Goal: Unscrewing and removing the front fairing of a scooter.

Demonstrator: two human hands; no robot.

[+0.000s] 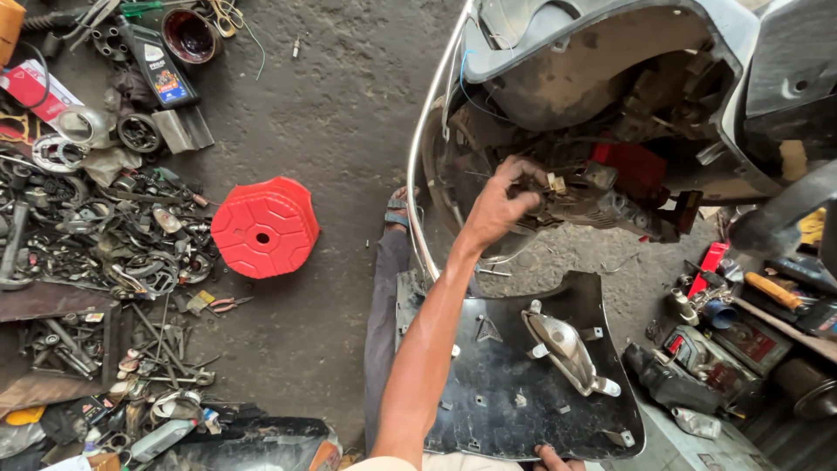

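A scooter (610, 52) stands in front of me with its front cover off, showing dusty wiring and a red part (632, 166) inside. My left hand (499, 202) reaches into the opening, its fingers closed on a cluster of wires and connectors (558, 194). A black body panel (514, 384) with a chrome trim piece (567, 349) lies inner side up below the opening. Only the fingertips of my right hand (558, 458) show at the bottom edge, holding the panel's lower rim.
A red plastic stool (264, 227) sits on the dirt floor at left. Beyond it lies a heap of metal parts (105, 235), an oil bottle (159, 70) and a bowl (189, 35). Tools and boxes (741, 331) crowd the right. My sandalled foot (398, 209) is beside the chrome guard rail (423, 174).
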